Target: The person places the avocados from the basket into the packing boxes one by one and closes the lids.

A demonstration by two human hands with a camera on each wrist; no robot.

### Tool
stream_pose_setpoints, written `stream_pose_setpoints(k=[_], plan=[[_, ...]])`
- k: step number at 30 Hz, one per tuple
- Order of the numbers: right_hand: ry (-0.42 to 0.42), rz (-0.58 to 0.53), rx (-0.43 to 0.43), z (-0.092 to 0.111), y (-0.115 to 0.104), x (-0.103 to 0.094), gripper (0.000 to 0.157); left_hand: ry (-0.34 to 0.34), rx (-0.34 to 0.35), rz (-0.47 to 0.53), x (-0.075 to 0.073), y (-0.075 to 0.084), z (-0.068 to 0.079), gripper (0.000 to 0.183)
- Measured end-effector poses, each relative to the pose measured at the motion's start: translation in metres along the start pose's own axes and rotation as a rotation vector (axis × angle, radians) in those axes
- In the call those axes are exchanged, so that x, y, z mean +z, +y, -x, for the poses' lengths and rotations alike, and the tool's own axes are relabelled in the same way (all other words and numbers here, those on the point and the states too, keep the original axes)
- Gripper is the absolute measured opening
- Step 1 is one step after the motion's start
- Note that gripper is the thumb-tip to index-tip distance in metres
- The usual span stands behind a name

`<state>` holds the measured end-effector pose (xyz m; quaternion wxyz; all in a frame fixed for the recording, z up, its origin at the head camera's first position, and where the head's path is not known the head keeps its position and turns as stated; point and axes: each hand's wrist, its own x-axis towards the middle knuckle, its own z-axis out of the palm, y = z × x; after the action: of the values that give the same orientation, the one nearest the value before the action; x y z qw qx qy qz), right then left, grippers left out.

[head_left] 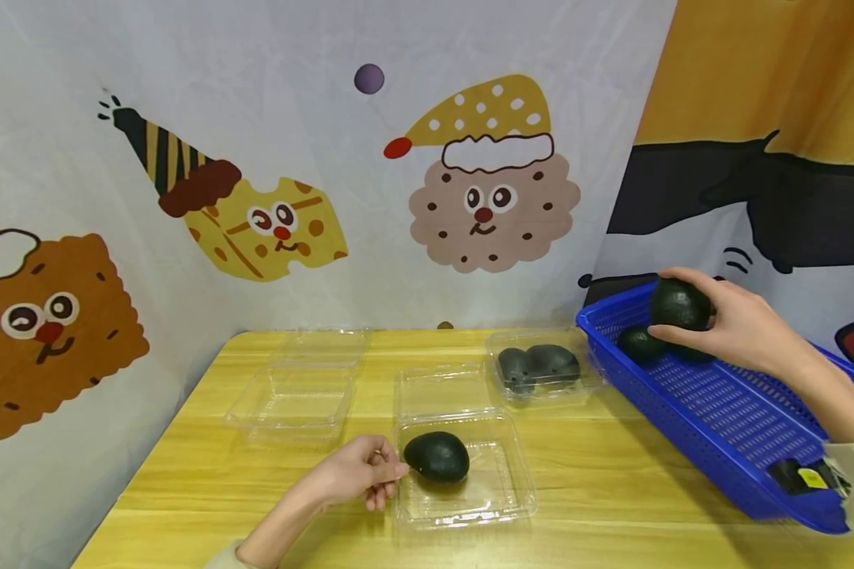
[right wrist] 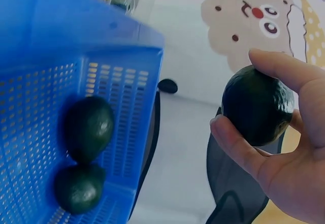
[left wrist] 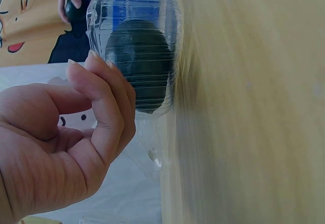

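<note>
Avocado [head_left: 680, 304], one, raised near basket [head_left: 726, 411], gripped by right hand [head_left: 743, 324]; probably firm, light, slightly slippery, bruisable; best held round middle. Left hand [head_left: 359, 474]: fingers curled at box [head_left: 470, 521] edge, grip unclear.

Site: screened-off tabletop workspace; wider room type cannot be told. Evidence: wood-grain table [head_left: 598, 494], white cartoon-printed cloth [head_left: 370, 253] hanging behind its far edge and along the left, orange-and-black printed cloth [head_left: 768, 71] at far right.

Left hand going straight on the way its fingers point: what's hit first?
The left side wall of the open clear container, then the avocado inside. The left hand may already touch that wall; depth is unclear.
</note>
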<state>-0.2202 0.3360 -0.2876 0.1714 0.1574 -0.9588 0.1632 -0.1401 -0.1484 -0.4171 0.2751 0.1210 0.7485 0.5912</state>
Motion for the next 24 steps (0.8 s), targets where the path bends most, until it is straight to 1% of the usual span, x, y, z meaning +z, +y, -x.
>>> stream_pose_setpoints(k=[8,15,24], plan=[[-0.003,-0.009,-0.033,0.001,-0.02,0.007,0.077,0.001,0.007,-0.01,0.0,-0.001,0.0,0.025],[-0.026,-0.055,-0.042,0.006,-0.038,0.013,0.078,0.003,0.009,-0.012,0.0,0.0,0.0,0.026],[-0.028,-0.091,-0.097,0.013,-0.065,0.021,0.078,0.005,0.008,-0.016,0.0,-0.001,0.0,0.026]])
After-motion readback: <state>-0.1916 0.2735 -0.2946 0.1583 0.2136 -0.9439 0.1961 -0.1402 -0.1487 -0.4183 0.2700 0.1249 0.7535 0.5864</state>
